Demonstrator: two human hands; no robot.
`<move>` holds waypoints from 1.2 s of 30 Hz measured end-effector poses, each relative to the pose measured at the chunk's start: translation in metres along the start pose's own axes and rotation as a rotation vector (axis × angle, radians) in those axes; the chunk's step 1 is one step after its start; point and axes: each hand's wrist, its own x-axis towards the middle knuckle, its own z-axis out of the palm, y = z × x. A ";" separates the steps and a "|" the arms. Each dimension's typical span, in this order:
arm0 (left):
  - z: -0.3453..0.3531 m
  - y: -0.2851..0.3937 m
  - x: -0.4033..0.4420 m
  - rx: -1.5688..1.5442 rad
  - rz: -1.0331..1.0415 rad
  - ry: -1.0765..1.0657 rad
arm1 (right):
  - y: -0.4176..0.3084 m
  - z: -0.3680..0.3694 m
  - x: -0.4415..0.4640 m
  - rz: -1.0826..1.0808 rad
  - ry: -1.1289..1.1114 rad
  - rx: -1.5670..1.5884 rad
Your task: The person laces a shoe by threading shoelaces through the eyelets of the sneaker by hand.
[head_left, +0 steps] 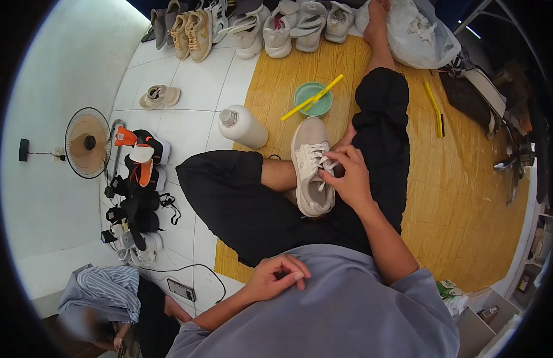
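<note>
A light beige sneaker (pixel 304 133) with white laces (pixel 317 156) rests by my bent leg, its toe pointing away from me. My right hand (pixel 349 175) is at the lace area, thumb and fingers pinched together on a lace. My left hand (pixel 278 277) hovers near my shirt, away from the shoe, its fingers loosely curled with a gap between thumb and fingers and nothing visible in them. Beyond the toe stands a green bowl (pixel 313 108) with a yellow brush (pixel 295 111) lying across it. A white bottle (pixel 251 129) is left of the shoe.
Several shoes (pixel 279 36) line the far edge, beside a plastic bag (pixel 416 37). Another yellow brush (pixel 434 106) lies on the wood-patterned mat (pixel 455 209). At left are a fan (pixel 90 142), more shoes (pixel 146 173), a phone (pixel 181 290) and a seated person (pixel 103 298).
</note>
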 end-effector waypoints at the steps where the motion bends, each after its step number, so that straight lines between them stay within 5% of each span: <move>1: 0.002 -0.005 0.003 0.013 0.004 0.051 | 0.000 0.000 0.001 -0.019 0.023 -0.005; 4: 0.003 -0.008 0.042 0.241 0.230 0.271 | 0.001 0.004 -0.001 -0.017 -0.022 0.079; 6: -0.004 -0.002 0.081 0.849 0.442 0.418 | 0.012 0.010 -0.004 0.020 -0.062 0.171; 12: -0.010 -0.030 0.156 1.228 0.440 0.551 | 0.023 0.004 -0.003 0.146 -0.148 0.432; 20: -0.015 -0.037 0.158 1.321 0.457 0.558 | 0.019 -0.002 0.013 0.292 -0.206 0.493; 26: -0.017 -0.038 0.157 1.337 0.460 0.495 | -0.001 -0.023 0.025 0.031 -0.352 0.124; 29: -0.021 -0.033 0.151 1.371 0.409 0.443 | -0.008 -0.013 0.028 0.193 -0.481 0.399; 32: -0.024 -0.021 0.140 1.360 0.355 0.383 | 0.008 -0.014 0.035 0.624 -0.646 0.724; 36: -0.013 0.002 0.114 1.528 0.407 0.324 | -0.009 -0.028 0.036 0.723 -0.657 1.034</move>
